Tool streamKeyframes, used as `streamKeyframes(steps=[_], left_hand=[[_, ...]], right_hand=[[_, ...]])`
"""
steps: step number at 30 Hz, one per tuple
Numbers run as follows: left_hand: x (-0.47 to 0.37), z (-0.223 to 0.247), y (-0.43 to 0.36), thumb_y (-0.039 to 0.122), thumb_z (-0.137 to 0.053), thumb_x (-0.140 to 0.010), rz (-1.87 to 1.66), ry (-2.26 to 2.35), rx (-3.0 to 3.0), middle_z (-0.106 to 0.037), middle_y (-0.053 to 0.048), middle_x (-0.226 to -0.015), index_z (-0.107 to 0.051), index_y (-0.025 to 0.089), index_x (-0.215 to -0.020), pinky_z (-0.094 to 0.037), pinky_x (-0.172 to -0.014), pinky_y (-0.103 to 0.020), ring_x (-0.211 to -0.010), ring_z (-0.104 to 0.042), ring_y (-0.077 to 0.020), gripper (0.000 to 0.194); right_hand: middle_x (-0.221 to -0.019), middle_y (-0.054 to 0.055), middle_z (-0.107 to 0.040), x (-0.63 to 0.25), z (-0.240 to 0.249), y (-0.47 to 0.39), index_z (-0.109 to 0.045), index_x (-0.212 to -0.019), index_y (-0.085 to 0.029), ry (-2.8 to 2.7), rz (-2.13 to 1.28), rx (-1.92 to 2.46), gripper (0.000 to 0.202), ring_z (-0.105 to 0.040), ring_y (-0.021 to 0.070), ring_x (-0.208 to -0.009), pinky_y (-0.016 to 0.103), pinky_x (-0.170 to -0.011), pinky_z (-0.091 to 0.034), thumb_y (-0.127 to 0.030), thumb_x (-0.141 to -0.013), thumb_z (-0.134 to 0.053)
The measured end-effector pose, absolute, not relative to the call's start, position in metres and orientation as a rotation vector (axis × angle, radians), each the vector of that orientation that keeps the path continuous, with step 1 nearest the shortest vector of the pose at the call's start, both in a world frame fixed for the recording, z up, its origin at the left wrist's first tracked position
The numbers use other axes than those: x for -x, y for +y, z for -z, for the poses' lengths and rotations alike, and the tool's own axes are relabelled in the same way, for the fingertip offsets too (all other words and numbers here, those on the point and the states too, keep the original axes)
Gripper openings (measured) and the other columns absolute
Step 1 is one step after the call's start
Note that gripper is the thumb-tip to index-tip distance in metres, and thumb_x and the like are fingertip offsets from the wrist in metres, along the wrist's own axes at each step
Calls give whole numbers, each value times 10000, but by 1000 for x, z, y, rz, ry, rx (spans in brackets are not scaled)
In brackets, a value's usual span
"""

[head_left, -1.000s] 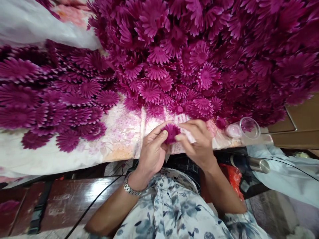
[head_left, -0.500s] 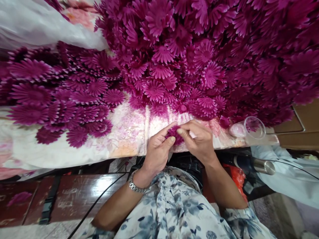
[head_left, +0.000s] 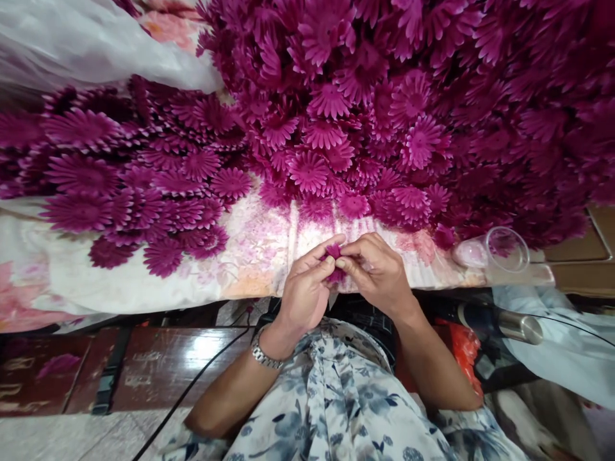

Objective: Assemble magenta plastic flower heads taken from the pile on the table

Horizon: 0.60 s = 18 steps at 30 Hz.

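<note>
Between my two hands is a small magenta artificial flower piece (head_left: 335,274), partly hidden by the fingers. My left hand (head_left: 308,282) pinches it from the left, thumb and forefinger closed on its petals. From the right, the thumb and fingertips of my right hand (head_left: 377,272) close on the same piece. Both hands are just over the table's near edge. Beyond them lies a big heap of loose magenta petal layers (head_left: 312,169). Neater overlapping rows of stacked flower pieces (head_left: 158,211) lie to the left.
A patterned cloth (head_left: 250,256) covers the table. Near its right front edge stands a clear plastic cup (head_left: 507,264) beside a whitish-pink lump (head_left: 469,253). A white plastic sheet (head_left: 110,51) lies at the back left. Below right is a steel-ended flask (head_left: 521,327); a wooden bench (head_left: 163,358) is at lower left.
The flower piece looks more bunched between my fingers, and my right fingertips have moved down and closer to the left ones. The whole view has shifted slightly.
</note>
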<state>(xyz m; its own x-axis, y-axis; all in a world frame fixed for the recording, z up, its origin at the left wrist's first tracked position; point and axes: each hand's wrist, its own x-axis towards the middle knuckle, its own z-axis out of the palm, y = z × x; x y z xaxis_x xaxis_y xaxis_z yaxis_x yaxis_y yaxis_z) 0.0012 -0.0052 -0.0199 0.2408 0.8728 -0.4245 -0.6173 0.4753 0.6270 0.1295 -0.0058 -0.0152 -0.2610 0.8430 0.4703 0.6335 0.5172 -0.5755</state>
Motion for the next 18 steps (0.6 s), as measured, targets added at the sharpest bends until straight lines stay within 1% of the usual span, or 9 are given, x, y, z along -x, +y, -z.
streamKeyframes(steps=[3, 5, 7, 8, 11, 13, 15, 18], left_hand=[[-1, 21, -9, 237, -746, -633, -1058, 826, -387, -709, -70, -959, -715, 159, -997, -434, -920, -292, -986, -613, -196, 374], [0, 22, -10, 228, -765, -616, -1055, 811, -405, -710, -64, -969, -713, 177, -1011, -424, -945, -302, -1029, -601, -204, 402], [0, 23, -10, 223, -766, -619, -1064, 798, -422, -712, -61, -962, -710, 182, -1016, -432, -936, -302, -1006, -611, -197, 403], [1, 23, -10, 223, -762, -626, -1074, 800, -424, -714, -59, -943, -711, 181, -1011, -447, -911, -297, -960, -625, -188, 391], [4, 24, -9, 217, -737, -651, -1059, 803, -398, -711, -52, -856, -700, 170, -1024, -498, -767, -279, -781, -641, -157, 377], [6, 25, -9, 222, -722, -664, -1018, 787, -384, -704, -57, -842, -690, 157, -1051, -505, -691, -271, -725, -634, -152, 393], [7, 25, -10, 233, -716, -673, -998, 778, -394, -701, -65, -865, -683, 149, -1075, -508, -696, -279, -753, -637, -165, 413], [6, 27, -12, 226, -742, -653, -1022, 793, -425, -707, -62, -895, -696, 170, -1061, -492, -792, -290, -867, -636, -188, 415]], right_hand=[[-694, 16, -583, -132, 18, -5, -563, -827, -184, -2009, -361, 1195, 56, -527, 142, -677, 284, -653, -443, -205, -874, -540], [-713, 30, -593, -134, 18, -5, -563, -842, -179, -2017, -337, 1212, 56, -528, 149, -687, 292, -659, -442, -173, -876, -519], [-715, 34, -594, -134, 17, -7, -569, -850, -177, -1996, -331, 1234, 91, -528, 150, -688, 294, -663, -442, -152, -886, -489], [-727, 38, -597, -134, 16, -8, -574, -866, -176, -1988, -342, 1241, 87, -533, 151, -698, 295, -668, -446, -161, -888, -491], [-774, 46, -603, -133, 15, -10, -577, -917, -179, -2008, -386, 1237, 80, -547, 160, -744, 303, -691, -457, -238, -865, -562], [-742, 27, -588, -133, 15, -9, -565, -873, -190, -2009, -406, 1223, 88, -537, 154, -724, 292, -668, -454, -264, -841, -602], [-683, 0, -558, -132, 17, -7, -546, -807, -197, -1989, -418, 1213, 66, -520, 138, -671, 270, -620, -438, -230, -845, -590], [-675, -4, -562, -130, 20, -8, -546, -794, -195, -1977, -398, 1210, 75, -526, 127, -650, 255, -590, -426, -160, -860, -541]])
